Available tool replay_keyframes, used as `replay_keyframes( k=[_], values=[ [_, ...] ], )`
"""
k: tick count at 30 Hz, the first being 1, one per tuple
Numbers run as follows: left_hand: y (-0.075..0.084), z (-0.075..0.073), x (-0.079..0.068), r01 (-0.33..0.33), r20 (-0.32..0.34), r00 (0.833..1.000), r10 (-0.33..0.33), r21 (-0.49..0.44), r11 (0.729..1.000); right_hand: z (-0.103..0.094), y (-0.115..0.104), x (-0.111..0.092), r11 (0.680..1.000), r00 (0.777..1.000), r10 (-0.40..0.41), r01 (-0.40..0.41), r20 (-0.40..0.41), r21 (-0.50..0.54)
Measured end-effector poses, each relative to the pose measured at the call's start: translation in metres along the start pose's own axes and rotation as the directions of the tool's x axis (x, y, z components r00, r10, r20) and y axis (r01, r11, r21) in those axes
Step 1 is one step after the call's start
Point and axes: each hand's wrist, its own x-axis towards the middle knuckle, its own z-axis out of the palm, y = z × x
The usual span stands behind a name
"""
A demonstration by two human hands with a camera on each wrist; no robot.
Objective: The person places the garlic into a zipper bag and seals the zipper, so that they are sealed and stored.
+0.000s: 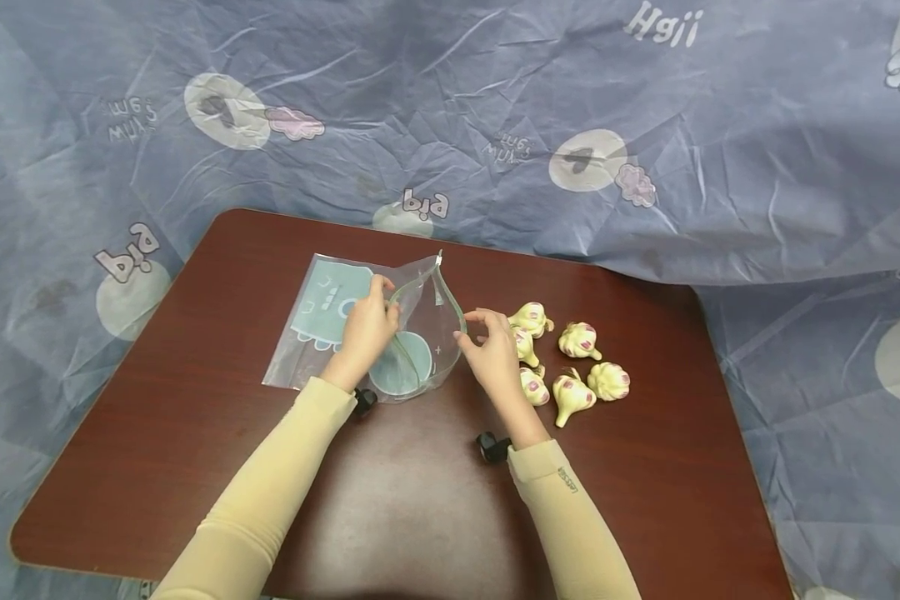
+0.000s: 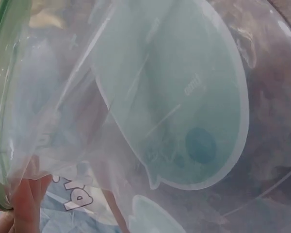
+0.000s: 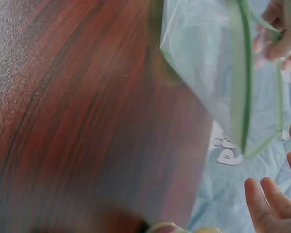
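A clear slider zip bag (image 1: 437, 346) with green zip edges and a pale blue-green print stands with its mouth spread wide. My left hand (image 1: 370, 323) pinches the left edge of the mouth. In the right wrist view, the left fingers (image 3: 276, 46) show on the green strip. My right hand (image 1: 492, 348) is at the opposite edge, its fingertips right by the green strip in the head view. Seen from the right wrist, its fingers (image 3: 269, 204) are spread, with no bag between thumb and fingers. The bag's white slider (image 1: 439, 260) sits at the far corner.
Several garlic bulbs (image 1: 574, 392) lie right of my right hand, some partly hidden behind it. Another printed clear bag (image 1: 311, 333) lies flat to the left, partly under my left hand. A patterned blue cloth (image 1: 450, 125) hangs behind the brown table (image 1: 645, 500).
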Motion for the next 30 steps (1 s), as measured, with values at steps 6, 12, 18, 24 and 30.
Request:
replay_keyframes(
  k=[6,12,18,24,30],
  values=[
    [0.003,0.001,0.008,0.002,0.011,1.0,-0.002,0.04,0.999,-0.027,-0.001,-0.01,0.997,0.998,0.044,-0.042,-0.032,0.063],
    [0.007,0.001,0.01,0.007,0.041,0.999,-0.008,0.041,0.999,-0.057,0.013,-0.015,0.987,0.987,0.131,-0.122,-0.09,0.105],
    [0.008,0.001,0.011,0.036,0.051,0.998,-0.037,0.017,0.999,-0.094,0.039,-0.022,0.97,0.958,0.23,-0.21,-0.169,0.125],
    [0.009,0.002,0.012,0.062,0.05,0.997,-0.06,-0.032,0.998,-0.13,0.069,-0.029,0.956,0.886,0.292,-0.261,-0.36,0.134],
    [0.006,0.003,0.011,0.107,0.051,0.993,-0.102,-0.101,0.989,-0.154,0.099,-0.035,0.931,0.811,0.363,-0.334,-0.459,0.146]
  ],
)
